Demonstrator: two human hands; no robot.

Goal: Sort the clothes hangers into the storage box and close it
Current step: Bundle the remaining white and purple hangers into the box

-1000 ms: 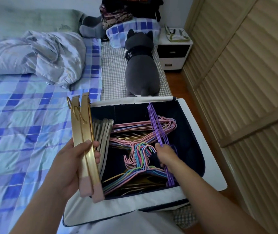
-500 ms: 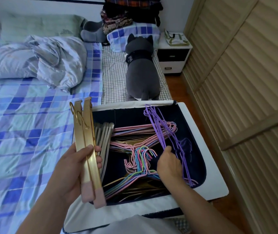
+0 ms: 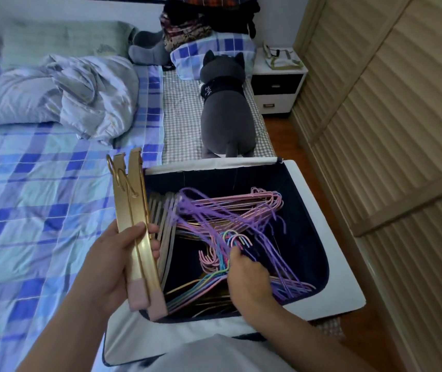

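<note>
The storage box [image 3: 330, 299], white-rimmed with a dark lining, sits open at the near edge of the bed [image 3: 26, 210], its top uncovered. Inside lies a loose tangle of thin wire hangers: the purple hangers [image 3: 230, 218] sprawl across the middle and toward the right wall, partly blurred, over a flatter stack of pink hangers [image 3: 262, 201] toward the far side, with a fan of pastel hangers [image 3: 201, 287] in blue, green and pink along the near wall. A row of pale flat hangers [image 3: 167, 229] stands on edge against the left wall of the box. The right hand [image 3: 249, 277] is down in the box with its grip narrow, fingers curled in among the purple wires near the cluster of coloured hooks; exactly which wires it pinches cannot be told. The left hand [image 3: 115, 261] hovers over the left rim of the box, its grip wrapped round two gold hangers [image 3: 138, 232] held together on edge, thumb across the front, their pink-capped ends pointing toward the person and their gold hooks at the far end. Beyond the box a grey plush cat [image 3: 226, 111] lies on a checked sheet, facing away. A crumpled duvet [image 3: 80, 95] is heaped further left on the blue plaid bedding. A white nightstand [image 3: 279, 87] stands past the bed's far corner, and a slatted wooden wardrobe [image 3: 391, 130] runs along the right.
</note>
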